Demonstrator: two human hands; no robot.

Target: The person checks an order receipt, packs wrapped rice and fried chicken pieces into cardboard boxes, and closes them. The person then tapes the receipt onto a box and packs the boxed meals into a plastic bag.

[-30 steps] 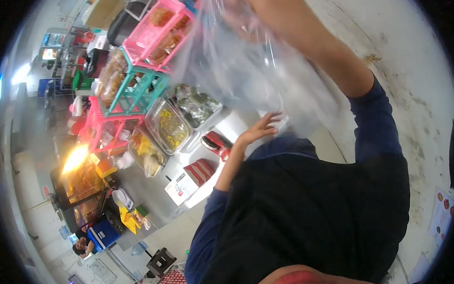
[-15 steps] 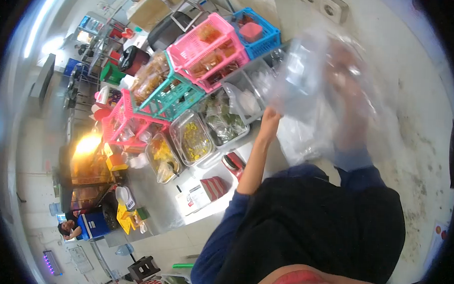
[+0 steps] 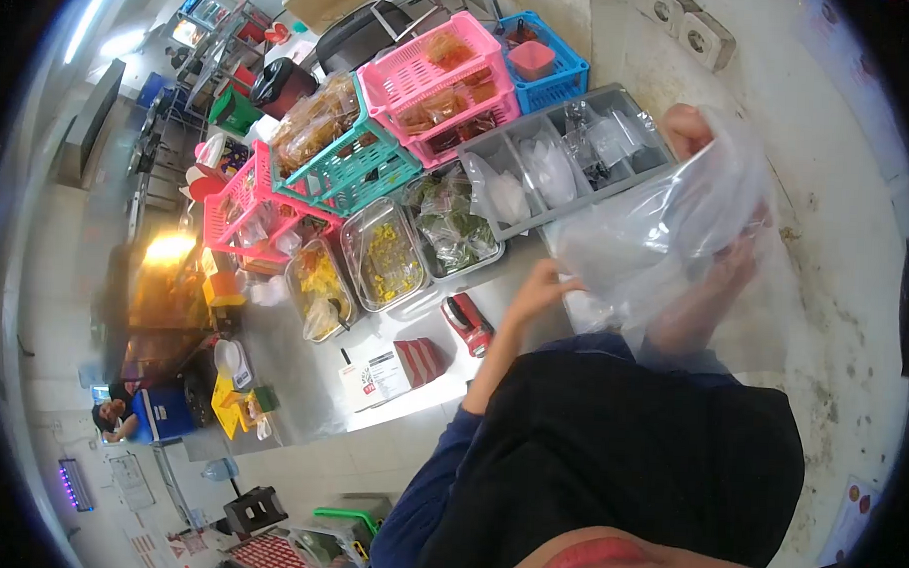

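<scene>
A large clear plastic bag [image 3: 667,231] hangs between my hands, crumpled towards the right. My left hand [image 3: 541,292] has its fingers pinched at the bag's lower left edge. My right hand [image 3: 688,132] is at the upper side of the bag, fingers curled on the film; its wrist and forearm show blurrily through the plastic. Just beyond the bag stands a grey divided tray [image 3: 522,226] with packets and clear plastic in its compartments. A red-and-black device [image 3: 467,325] lies on the counter left of my left hand.
On the steel counter [image 3: 301,374] are a container of yellow pieces [image 3: 384,251], a container of wrapped greens [image 3: 451,229] and a red-striped white box [image 3: 393,372]. Pink baskets [image 3: 442,73], a teal basket [image 3: 348,180] and a blue basket [image 3: 551,87] stand behind. A wall with sockets [image 3: 705,39] borders the right.
The bag has swung lower, uncovering the grey tray. My right forearm has bent and its hand now shows at the bag's upper edge. My left hand has moved slightly down.
</scene>
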